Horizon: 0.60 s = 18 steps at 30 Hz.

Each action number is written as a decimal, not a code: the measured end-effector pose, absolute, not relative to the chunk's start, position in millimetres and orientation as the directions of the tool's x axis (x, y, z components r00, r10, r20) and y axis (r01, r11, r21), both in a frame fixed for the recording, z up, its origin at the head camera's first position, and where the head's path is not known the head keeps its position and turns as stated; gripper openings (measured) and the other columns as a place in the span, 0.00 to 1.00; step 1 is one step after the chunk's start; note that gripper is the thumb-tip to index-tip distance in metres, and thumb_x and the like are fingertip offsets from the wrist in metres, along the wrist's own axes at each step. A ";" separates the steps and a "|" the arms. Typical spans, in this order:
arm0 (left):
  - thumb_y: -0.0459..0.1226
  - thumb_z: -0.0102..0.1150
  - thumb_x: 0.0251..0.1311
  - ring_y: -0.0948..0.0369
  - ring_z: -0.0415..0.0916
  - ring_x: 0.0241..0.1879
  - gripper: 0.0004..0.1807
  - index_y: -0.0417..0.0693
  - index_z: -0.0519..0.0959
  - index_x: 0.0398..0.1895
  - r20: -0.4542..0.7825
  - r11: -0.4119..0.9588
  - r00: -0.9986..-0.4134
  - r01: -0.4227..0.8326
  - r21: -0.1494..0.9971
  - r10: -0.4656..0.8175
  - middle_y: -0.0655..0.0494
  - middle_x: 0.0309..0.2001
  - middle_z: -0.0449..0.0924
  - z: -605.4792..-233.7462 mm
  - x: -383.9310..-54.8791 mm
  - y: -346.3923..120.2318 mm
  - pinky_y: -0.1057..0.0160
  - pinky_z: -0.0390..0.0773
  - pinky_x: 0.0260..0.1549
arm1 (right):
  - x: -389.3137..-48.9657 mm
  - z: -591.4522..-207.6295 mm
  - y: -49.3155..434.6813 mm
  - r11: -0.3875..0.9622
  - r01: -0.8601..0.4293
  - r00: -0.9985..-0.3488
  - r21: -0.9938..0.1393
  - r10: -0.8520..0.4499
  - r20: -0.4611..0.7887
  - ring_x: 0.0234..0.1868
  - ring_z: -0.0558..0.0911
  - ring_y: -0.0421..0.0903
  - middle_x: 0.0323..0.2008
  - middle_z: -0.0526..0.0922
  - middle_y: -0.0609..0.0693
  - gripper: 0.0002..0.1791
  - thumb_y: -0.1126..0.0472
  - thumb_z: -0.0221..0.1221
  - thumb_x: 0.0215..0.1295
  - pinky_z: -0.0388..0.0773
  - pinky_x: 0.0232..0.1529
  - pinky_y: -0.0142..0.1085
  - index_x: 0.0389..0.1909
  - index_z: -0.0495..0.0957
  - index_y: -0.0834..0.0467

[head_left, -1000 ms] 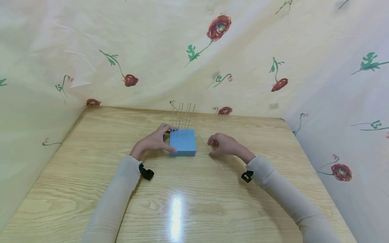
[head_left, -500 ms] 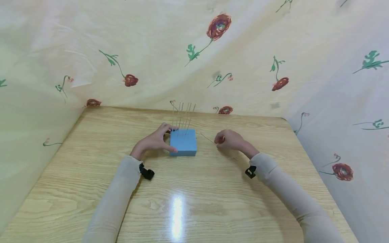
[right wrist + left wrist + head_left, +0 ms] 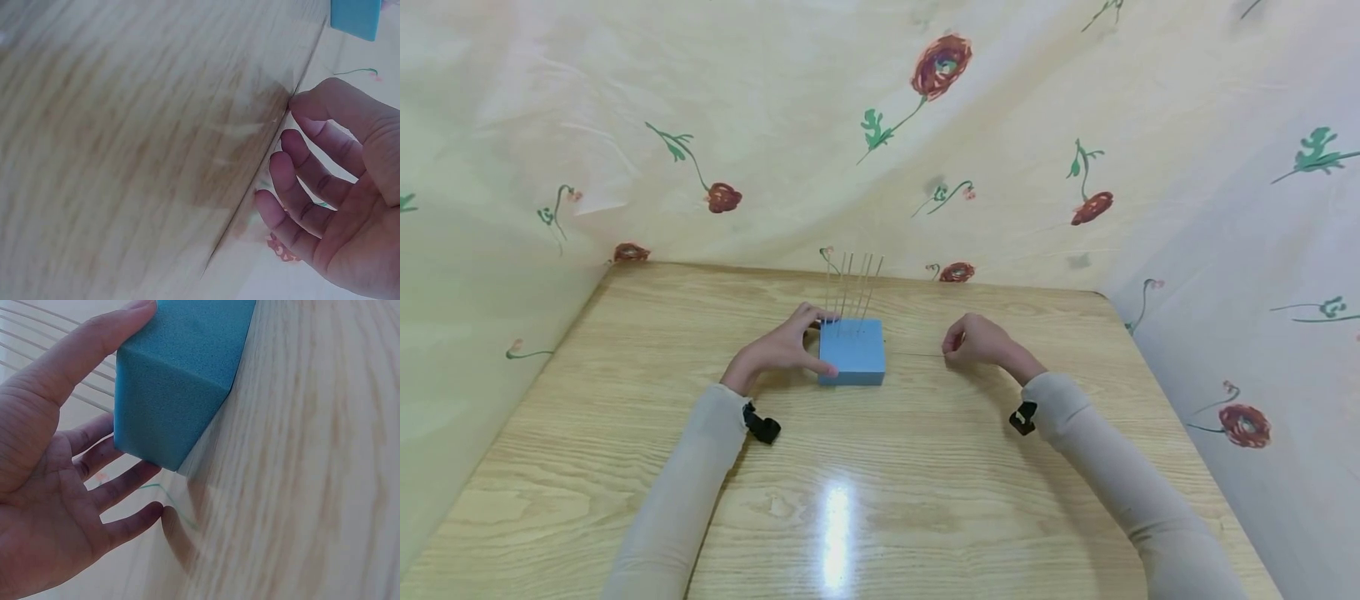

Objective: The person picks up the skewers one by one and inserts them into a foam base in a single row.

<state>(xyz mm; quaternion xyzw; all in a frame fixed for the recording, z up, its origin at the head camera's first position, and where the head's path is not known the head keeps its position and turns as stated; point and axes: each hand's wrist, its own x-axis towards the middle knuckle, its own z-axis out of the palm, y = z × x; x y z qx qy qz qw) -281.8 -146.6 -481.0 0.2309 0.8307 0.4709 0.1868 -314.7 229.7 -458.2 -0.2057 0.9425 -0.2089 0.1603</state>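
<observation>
A blue foam block [image 3: 852, 354] rests on the wooden table, with several thin wooden skewers [image 3: 867, 287] standing upright in its rear part. My left hand [image 3: 778, 343] grips the block from its left side, thumb at the front face and fingers behind it; the left wrist view shows the foam block [image 3: 169, 394] between thumb and fingers. To the right of the block, my right hand [image 3: 977, 340] pinches one loose thin skewer [image 3: 916, 355] between thumb and forefinger. That skewer points left toward the block. The right hand's other fingers [image 3: 297, 169] are loosely curled.
The wooden table [image 3: 910, 500] spreads toward the front and both sides. A flower-patterned cloth [image 3: 790, 150] hangs behind the table and along its sides. The skewers rise in front of this cloth.
My right hand has taken hold of the loose skewer, shifted slightly right, and swung the skewer from a diagonal to a nearly level line. My left hand and the block stay in place.
</observation>
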 end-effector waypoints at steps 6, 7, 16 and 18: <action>0.46 0.80 0.50 0.48 0.52 0.75 0.50 0.54 0.62 0.75 -0.104 0.463 -0.827 0.201 0.863 0.552 0.47 0.73 0.52 -483.0 -282.3 -147.2 0.39 0.60 0.72 | -313.9 -460.0 229.7 0.838 -0.313 -0.861 -0.446 -0.449 -0.238 0.30 0.76 0.44 0.26 0.82 0.46 0.04 0.65 0.69 0.51 0.71 0.32 0.35 0.23 0.83 0.54; 0.46 0.80 0.50 0.48 0.52 0.75 0.50 0.55 0.63 0.75 -0.105 0.464 -0.828 0.199 0.863 0.550 0.47 0.73 0.52 -483.2 -282.3 -147.4 0.39 0.60 0.72 | -313.7 -460.2 229.7 0.839 -0.319 -0.860 -0.442 -0.452 -0.237 0.30 0.76 0.44 0.27 0.82 0.46 0.05 0.65 0.69 0.50 0.71 0.32 0.35 0.23 0.83 0.53; 0.46 0.80 0.51 0.47 0.52 0.75 0.51 0.54 0.62 0.77 -0.099 0.463 -0.822 0.212 0.861 0.561 0.46 0.73 0.52 -481.0 -280.9 -147.9 0.38 0.61 0.71 | -309.4 -458.7 230.8 0.831 -0.353 -0.860 -0.429 -0.469 -0.201 0.31 0.78 0.44 0.29 0.83 0.47 0.05 0.66 0.69 0.48 0.73 0.34 0.36 0.23 0.83 0.53; 0.46 0.80 0.51 0.47 0.52 0.74 0.50 0.53 0.62 0.77 -0.092 0.461 -0.822 0.218 0.860 0.562 0.46 0.73 0.52 -481.0 -281.2 -147.7 0.38 0.61 0.71 | -308.8 -458.6 231.0 0.830 -0.355 -0.865 -0.431 -0.467 -0.187 0.31 0.78 0.43 0.28 0.83 0.47 0.04 0.66 0.69 0.48 0.73 0.34 0.35 0.24 0.83 0.54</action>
